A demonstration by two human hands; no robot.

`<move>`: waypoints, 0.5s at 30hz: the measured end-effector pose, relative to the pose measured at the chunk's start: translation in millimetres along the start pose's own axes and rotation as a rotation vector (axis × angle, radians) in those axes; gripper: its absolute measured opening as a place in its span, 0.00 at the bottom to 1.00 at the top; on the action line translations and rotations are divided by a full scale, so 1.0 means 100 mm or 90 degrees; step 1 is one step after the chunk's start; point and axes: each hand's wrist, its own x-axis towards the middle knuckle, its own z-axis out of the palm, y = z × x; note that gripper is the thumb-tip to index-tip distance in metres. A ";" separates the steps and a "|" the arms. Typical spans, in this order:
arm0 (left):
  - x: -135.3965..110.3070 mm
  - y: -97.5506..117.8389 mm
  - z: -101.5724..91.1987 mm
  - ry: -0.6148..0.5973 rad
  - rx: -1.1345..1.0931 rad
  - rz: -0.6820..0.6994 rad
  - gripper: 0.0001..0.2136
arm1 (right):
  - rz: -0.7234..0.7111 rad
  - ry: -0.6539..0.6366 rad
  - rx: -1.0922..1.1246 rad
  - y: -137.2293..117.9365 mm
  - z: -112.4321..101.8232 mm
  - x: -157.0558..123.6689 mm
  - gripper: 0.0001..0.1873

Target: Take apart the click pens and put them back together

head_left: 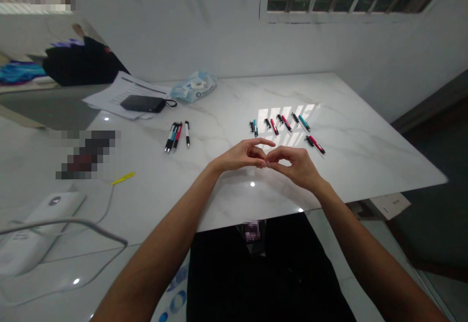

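Observation:
Above the white marble-patterned table (226, 205), my left hand (246, 155) and my right hand (295, 167) meet fingertip to fingertip. Both pinch at the same spot; whatever sits between the fingers is too small or hidden to name. My left index finger stretches forward over the pinch. Just beyond the hands lie several pens taken apart, each a loose group of parts: a teal one (255, 127), a red one (274, 126), another red one (286, 123), a teal one (304, 123) and a red one (316, 144) near my right hand.
Left of my hands lie whole pens: a teal one (170, 138), a red one (177, 137) and a white one (187, 134). Farther back are papers (117, 93), a black phone-like case (142, 103) and a blue-white plastic packet (195, 87). A cable (84, 222) crosses the left side.

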 end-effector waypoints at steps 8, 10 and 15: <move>0.02 0.00 -0.05 0.109 0.072 0.038 0.23 | 0.018 0.172 -0.252 0.34 -0.64 -0.25 0.08; 0.02 0.01 -0.07 0.151 0.080 0.046 0.21 | 0.055 0.220 -0.339 0.50 -0.87 -0.32 0.09; 0.01 0.02 -0.09 0.186 0.090 0.049 0.19 | 0.084 0.223 -0.455 0.70 -1.13 -0.36 0.12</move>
